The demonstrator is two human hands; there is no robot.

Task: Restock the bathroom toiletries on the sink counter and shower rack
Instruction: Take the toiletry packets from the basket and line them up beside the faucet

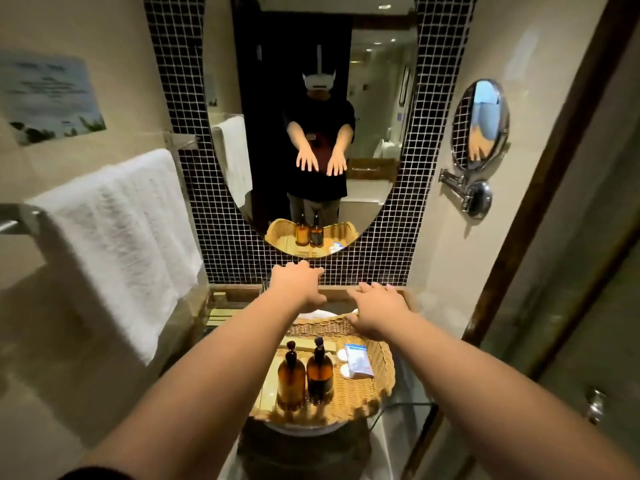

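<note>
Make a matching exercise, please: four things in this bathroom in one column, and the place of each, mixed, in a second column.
1 towel
2 brown bottles
3 small mirror
4 packet

a standing in the basket, left side
b lying in the basket, right side
c hanging on the rail
d fixed on the wall

Pairs: 1-c, 2-a, 3-d, 4-b

I am recording a wicker tray [384, 368] sitting on the white basin [301, 429], in front of the wooden counter [235, 294] running along the tiled wall. In the tray, two amber bottles are standing upright, the left bottle [291, 375] just beside the right bottle [319, 372]. A pale wooden bar [308, 344] is lying behind them. A blue-and-white sachet [360, 362] and round white pads [345, 370] are lying to their right.
</note>
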